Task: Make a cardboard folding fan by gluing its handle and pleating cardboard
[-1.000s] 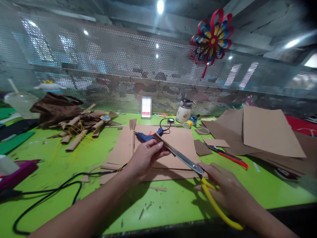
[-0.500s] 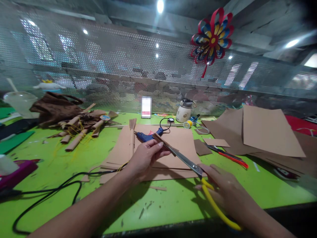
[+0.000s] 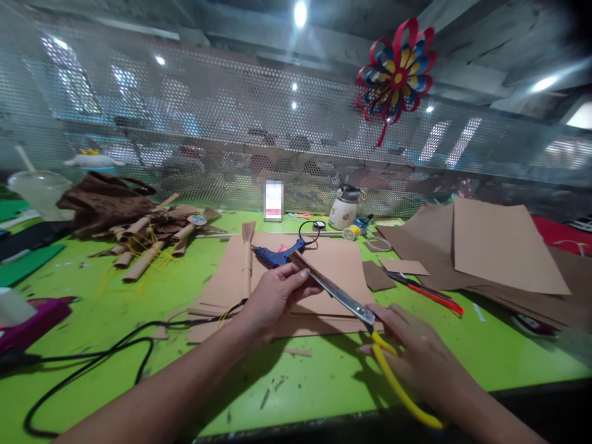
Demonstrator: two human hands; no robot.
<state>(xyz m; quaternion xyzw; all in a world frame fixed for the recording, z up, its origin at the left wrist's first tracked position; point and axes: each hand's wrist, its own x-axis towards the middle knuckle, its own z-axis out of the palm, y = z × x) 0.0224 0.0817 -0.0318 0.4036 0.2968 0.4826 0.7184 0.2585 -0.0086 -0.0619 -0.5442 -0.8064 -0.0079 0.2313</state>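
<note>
My left hand (image 3: 280, 293) pinches a thin folded strip of brown paper (image 3: 303, 260) above a stack of brown paper sheets (image 3: 342, 265). In my right hand (image 3: 411, 345) is a pair of scissors (image 3: 356, 305) with yellow handles, their blades lying along the strip. How far the blades are apart is hard to make out. Just behind my left hand lies a blue glue gun (image 3: 280, 254). Left of it, a rolled paper tube (image 3: 247, 265) with a fringed end rests on the sheets.
Rolled paper pieces with yellow string (image 3: 145, 256) lie at the left beside a brown bag (image 3: 102, 203). A black cable (image 3: 115, 336) crosses the green table (image 3: 185, 394). Red-handled scissors (image 3: 435, 296) and large brown sheets (image 3: 509, 246) lie at the right; a white jar (image 3: 345, 209) stands behind.
The scissors have moved slightly left along the strip, and their blades look closer together. My left hand has shifted a little to the right with the paper.
</note>
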